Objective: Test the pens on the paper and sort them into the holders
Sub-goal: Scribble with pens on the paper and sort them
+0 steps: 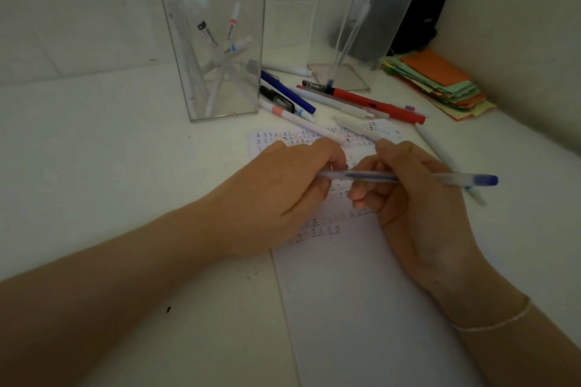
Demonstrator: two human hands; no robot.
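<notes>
- Two hands meet over the paper (361, 308) in head view, sharing one clear pen w/ blue end (408, 178), which lies roughly level across both.
- Left hand (283, 192): fingers curled round pen's left end; tip hidden behind them.
- Right hand (418, 198): thumb & fingers pinch the barrel near its middle; blue end sticks out past this hand to the right. Thin bracelet (500, 320) on that wrist.
- Paper lies flat on white bench (110, 151), rows of small test marks across its upper part, partly under both hands.
- Left clear holder (217, 50) stands upright behind the paper, several white pens leaning inside.
- Right clear holder (355, 38) upright, further back-right; one clear pen w/ blue tip leans in it.
- Loose pens (314, 100) btwn & in front of holders: blue, black, red, white ones, some lying onto paper's top edge.
- Stack of coloured paper slips (440, 85) right of holders, near wall.
- Dark object (427, 0) behind right holder; can't tell what.
</notes>
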